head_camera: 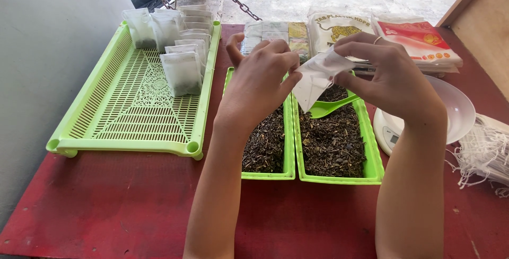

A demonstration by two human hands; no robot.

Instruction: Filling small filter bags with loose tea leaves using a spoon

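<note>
Head camera view: left hand and right hand pinch a white filter bag between closed fingertips, just above two green trays of dried tea leaves; a green scoop lies below the fingers.

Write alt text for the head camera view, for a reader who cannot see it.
Two bare hands, left hand and right hand, hold a small white paper bag above two green trays of dried leaves on a red table. A green scoop lies in the right tray, and a slatted green tray at left holds filled bags.
</note>
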